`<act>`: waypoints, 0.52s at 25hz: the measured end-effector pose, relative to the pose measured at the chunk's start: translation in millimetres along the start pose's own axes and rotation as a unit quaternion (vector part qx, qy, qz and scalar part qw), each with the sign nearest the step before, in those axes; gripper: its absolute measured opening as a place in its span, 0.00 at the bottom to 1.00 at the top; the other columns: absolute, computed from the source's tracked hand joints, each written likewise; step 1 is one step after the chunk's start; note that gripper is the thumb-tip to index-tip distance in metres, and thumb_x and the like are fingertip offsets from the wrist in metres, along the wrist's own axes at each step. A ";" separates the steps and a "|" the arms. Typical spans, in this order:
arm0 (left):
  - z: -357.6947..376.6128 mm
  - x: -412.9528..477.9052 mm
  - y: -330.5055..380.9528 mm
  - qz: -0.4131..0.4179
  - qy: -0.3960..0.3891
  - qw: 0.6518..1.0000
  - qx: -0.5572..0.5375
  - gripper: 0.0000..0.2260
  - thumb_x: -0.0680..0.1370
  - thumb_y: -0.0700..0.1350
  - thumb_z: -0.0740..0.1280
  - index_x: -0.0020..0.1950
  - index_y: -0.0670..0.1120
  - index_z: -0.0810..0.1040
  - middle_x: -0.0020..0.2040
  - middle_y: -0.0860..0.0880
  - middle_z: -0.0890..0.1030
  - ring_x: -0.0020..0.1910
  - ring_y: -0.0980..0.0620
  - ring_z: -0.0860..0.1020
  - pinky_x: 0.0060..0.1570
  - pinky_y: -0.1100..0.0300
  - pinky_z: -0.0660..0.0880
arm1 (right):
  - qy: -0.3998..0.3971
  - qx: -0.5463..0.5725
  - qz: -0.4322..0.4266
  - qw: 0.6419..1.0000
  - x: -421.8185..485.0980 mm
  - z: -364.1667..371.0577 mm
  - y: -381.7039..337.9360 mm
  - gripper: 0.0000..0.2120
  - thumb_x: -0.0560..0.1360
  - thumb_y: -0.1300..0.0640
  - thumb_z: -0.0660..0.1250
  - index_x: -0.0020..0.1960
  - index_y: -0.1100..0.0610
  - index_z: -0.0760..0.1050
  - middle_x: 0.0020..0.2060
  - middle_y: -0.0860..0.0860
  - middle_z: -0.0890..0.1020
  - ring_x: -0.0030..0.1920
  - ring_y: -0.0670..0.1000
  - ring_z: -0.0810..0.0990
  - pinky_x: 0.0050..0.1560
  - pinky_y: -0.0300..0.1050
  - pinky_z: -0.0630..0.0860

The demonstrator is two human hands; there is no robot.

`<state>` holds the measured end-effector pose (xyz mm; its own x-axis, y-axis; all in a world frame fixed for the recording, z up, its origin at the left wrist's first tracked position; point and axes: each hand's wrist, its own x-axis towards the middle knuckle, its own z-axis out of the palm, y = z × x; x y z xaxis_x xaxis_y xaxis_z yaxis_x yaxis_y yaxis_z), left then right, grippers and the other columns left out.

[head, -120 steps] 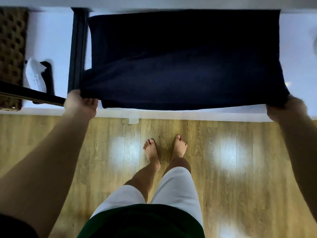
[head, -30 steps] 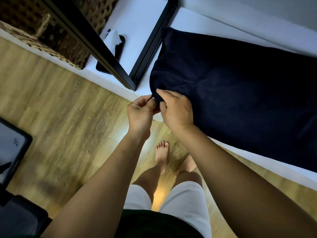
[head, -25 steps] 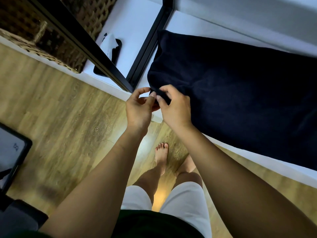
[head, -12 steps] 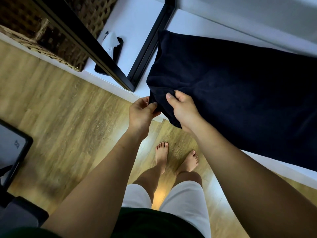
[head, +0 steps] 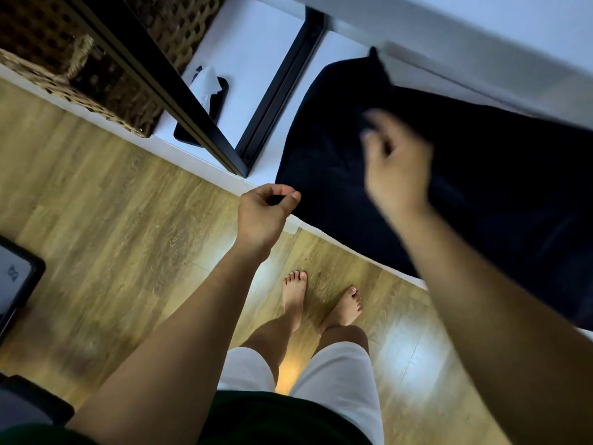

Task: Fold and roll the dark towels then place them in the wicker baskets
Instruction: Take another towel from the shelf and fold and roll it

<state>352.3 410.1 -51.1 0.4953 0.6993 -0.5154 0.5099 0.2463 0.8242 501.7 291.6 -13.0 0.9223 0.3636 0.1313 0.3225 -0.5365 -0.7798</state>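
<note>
A dark towel point(head: 481, 187) lies spread on a white surface point(head: 256, 59), and its near edge hangs a little over the front. My left hand point(head: 264, 208) pinches the towel's near left corner at the surface's edge. Blurred by motion, my right hand point(head: 396, 162) is above the towel's left part with curled fingers that seem to hold a fold of cloth. A point of the towel stands up at its far left edge. A brown wicker basket point(head: 96, 69) stands at the far left on the same white surface.
A black metal frame point(head: 167, 85) crosses between the basket and the towel. A black holder with white tissue point(head: 205, 88) sits behind it. Below are the wooden floor point(head: 112, 203), my bare feet, and a dark framed object point(head: 16, 284) at the left edge.
My right hand has left the near left corner and swept up and right over the towel. My left hand keeps the corner. Earlier both hands held the towel's near edge wide apart.
</note>
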 end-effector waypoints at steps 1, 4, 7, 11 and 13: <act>1.7 -1.3 2.3 0.003 -0.011 1.000 -0.010 0.02 0.76 0.36 0.72 0.45 0.42 0.83 0.40 0.46 0.84 0.40 0.52 0.81 0.47 0.58 0.81 | -0.061 0.009 -0.035 0.997 -23.4 16.3 0.5 0.17 0.78 0.56 0.64 0.63 0.62 0.80 0.57 0.57 0.84 0.57 0.54 0.83 0.61 0.40 0.75; -0.7 -3.5 1.0 -0.005 -0.021 1.000 -0.018 0.08 0.76 0.30 0.70 0.39 0.40 0.81 0.34 0.42 0.81 0.38 0.45 0.80 0.50 0.48 0.82 | -0.201 0.015 -0.013 0.979 -89.2 69.4 3.5 0.15 0.81 0.58 0.63 0.66 0.59 0.78 0.63 0.54 0.81 0.63 0.53 0.79 0.63 0.49 0.77; -8.5 -7.0 -2.4 -0.031 -0.026 0.997 -0.063 0.06 0.77 0.29 0.67 0.47 0.35 0.82 0.43 0.36 0.84 0.43 0.42 0.82 0.54 0.45 0.82 | -0.182 -0.021 -0.037 0.982 -97.2 75.6 8.9 0.16 0.81 0.56 0.63 0.67 0.57 0.77 0.62 0.54 0.77 0.61 0.54 0.76 0.57 0.49 0.79; -10.1 -9.8 6.9 -0.073 -0.004 0.989 -0.128 0.07 0.80 0.37 0.67 0.44 0.35 0.81 0.41 0.38 0.81 0.41 0.43 0.80 0.43 0.53 0.80 | -0.198 -0.110 -0.135 0.965 -101.1 73.7 8.7 0.21 0.77 0.54 0.66 0.67 0.61 0.75 0.56 0.55 0.77 0.55 0.56 0.76 0.51 0.50 0.78; -8.1 -9.5 11.7 -0.080 -0.027 0.990 -0.114 0.08 0.78 0.41 0.71 0.41 0.38 0.80 0.41 0.39 0.80 0.40 0.45 0.80 0.45 0.52 0.81 | -0.201 -0.116 -0.158 0.960 -106.6 71.7 14.5 0.20 0.72 0.59 0.73 0.63 0.61 0.77 0.55 0.56 0.77 0.54 0.56 0.77 0.48 0.48 0.80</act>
<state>347.9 411.7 -34.7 0.4605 0.6037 -0.6507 0.4169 0.5001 0.7590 392.8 299.7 -82.2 0.6290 0.7753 0.0563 0.6543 -0.4889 -0.5770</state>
